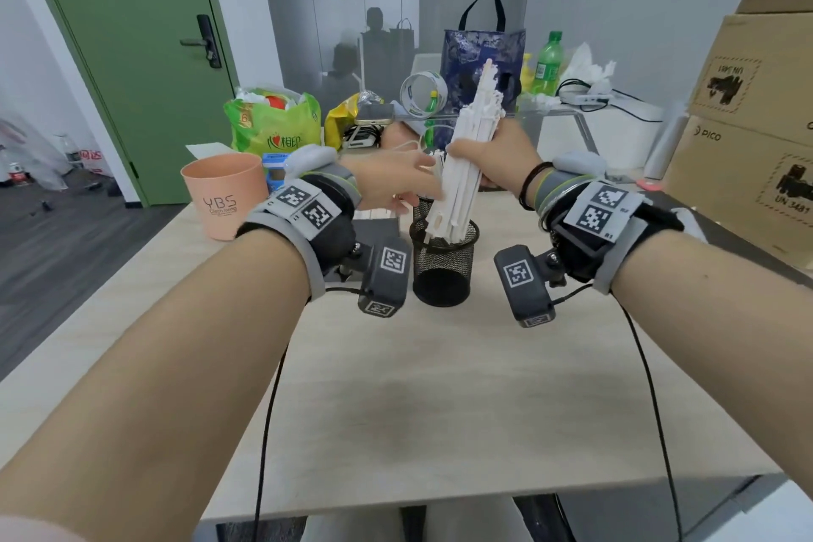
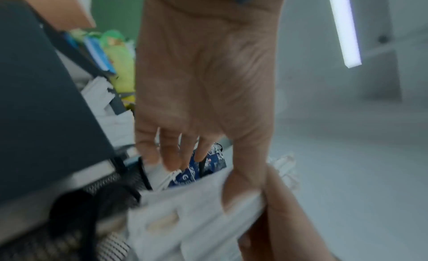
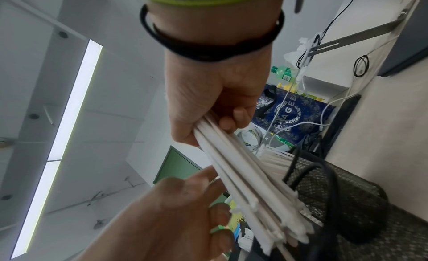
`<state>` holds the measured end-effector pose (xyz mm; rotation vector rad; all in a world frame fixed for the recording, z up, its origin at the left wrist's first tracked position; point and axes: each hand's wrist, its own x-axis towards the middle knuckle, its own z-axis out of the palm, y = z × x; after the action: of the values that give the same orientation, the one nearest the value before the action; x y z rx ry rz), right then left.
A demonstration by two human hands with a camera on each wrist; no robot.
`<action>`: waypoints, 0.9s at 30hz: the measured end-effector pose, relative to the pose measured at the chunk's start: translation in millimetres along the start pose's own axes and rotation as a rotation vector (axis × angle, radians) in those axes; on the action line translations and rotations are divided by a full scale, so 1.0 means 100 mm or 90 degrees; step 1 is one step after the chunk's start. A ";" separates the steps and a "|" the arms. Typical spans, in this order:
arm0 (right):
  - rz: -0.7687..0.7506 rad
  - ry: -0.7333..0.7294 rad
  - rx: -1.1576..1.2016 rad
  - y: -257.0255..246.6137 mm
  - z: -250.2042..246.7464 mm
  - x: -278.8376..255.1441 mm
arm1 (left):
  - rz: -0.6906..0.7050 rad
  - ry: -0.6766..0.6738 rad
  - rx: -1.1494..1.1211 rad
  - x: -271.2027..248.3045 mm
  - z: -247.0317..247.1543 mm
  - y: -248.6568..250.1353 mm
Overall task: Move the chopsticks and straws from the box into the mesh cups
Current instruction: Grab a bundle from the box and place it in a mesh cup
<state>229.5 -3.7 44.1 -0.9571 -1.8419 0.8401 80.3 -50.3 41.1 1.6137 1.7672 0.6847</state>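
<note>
Head view: black mesh cup (image 1: pixel 443 266) receives a bundle of white paper-wrapped sticks (image 1: pixel 462 172) gripped by the right hand (image 1: pixel 488 161); left hand (image 1: pixel 391 180) steadies it, fingers extended. 
Left wrist: blurred. 
Right wrist: bundle tips at the rim (insertion incomplete); box contents unseen.

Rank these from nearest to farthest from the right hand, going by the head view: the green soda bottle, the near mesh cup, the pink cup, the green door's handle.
1. The near mesh cup, just below the right hand, to its left.
2. The green soda bottle, behind it, slightly right.
3. The pink cup, far left on the table.
4. The green door's handle, farthest, back left.
</note>
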 end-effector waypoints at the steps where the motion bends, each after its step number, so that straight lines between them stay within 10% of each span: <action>1: -0.009 0.005 0.004 -0.03 0.00 0.01 | 0.024 -0.043 0.009 0.01 0.02 0.00; 7: -0.088 0.002 -0.068 -0.21 0.00 0.08 | 0.130 0.075 0.223 0.14 0.23 0.04; 14: -0.102 -0.021 -0.102 -0.22 0.04 0.06 | 0.042 0.166 0.202 0.18 0.30 -0.01; 27: 0.148 -0.190 -0.285 0.36 0.05 -0.01 | 0.016 0.029 0.312 0.17 0.23 -0.06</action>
<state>235.3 11.3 11.9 -1.4071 -2.2643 0.7505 93.1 -34.6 20.0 1.9482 2.0622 0.3102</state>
